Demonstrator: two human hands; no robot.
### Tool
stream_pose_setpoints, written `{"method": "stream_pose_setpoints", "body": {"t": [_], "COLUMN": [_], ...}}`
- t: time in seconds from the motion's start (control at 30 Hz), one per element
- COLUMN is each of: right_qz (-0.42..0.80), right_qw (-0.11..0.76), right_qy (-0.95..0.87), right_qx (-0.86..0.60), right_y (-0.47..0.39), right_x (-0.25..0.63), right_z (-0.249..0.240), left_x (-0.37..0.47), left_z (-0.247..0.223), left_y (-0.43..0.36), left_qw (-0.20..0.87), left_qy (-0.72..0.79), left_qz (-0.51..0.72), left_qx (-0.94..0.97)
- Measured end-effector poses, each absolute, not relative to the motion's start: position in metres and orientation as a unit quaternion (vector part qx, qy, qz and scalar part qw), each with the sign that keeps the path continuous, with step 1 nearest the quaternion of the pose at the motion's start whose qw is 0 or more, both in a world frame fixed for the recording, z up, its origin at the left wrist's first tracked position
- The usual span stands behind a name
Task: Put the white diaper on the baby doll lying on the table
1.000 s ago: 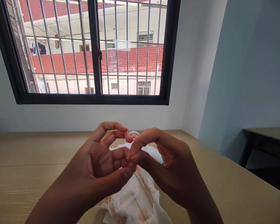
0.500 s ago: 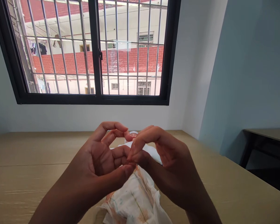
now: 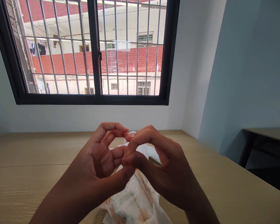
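Note:
My left hand (image 3: 105, 155) is raised with its palm towards me. Its fingers are curved and apart, the thumb reaches right, and no object shows in it. My right hand (image 3: 158, 158) meets it at the middle, thumb and index finger pinched together over the tips of the left hand's lower fingers. Whether anything thin sits in that pinch cannot be made out. Behind and below both hands, a doll-like figure in white (image 3: 149, 152) lies on its back, its head (image 3: 132, 133) mostly covered by my fingers. White cloth with blue and brownish marks (image 3: 133, 202) covers its near end.
The figure lies on a pale wooden table (image 3: 32, 180). A black-framed window (image 3: 93, 100) with metal bars is in the wall behind. At right stands a dark-framed desk (image 3: 266, 137) beside a blue-grey wall.
My right hand has shifted slightly left, its pinch now further over the left fingertips. My left hand has hardly moved.

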State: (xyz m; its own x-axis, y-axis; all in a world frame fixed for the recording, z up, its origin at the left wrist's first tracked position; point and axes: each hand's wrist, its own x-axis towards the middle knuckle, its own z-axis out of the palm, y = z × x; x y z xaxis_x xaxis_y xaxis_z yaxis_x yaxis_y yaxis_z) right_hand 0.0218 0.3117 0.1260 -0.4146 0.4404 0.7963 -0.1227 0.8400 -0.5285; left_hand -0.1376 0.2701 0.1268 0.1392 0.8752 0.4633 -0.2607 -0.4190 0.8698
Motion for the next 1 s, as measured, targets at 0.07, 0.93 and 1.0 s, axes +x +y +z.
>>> {"method": "stream_pose_setpoints", "body": {"t": [0.07, 0.93, 1.0], "right_qz": [0.258, 0.002, -0.047], "right_qw": [0.532, 0.58, 0.59], "right_qy": [-0.799, -0.798, -0.785], "right_qx": [-0.108, -0.165, -0.182], "right_y": [0.312, 0.311, 0.312], "right_x": [0.022, 0.015, 0.014], "right_z": [0.126, 0.121, 0.121], "left_x": [-0.14, -0.147, -0.147], "left_z": [0.125, 0.115, 0.115], "left_y": [0.27, 0.262, 0.262], "left_qw": [0.475, 0.307, 0.269], "left_qy": [0.244, 0.352, 0.345], "left_qz": [0.584, 0.591, 0.599], "left_qx": [0.611, 0.658, 0.67]}}
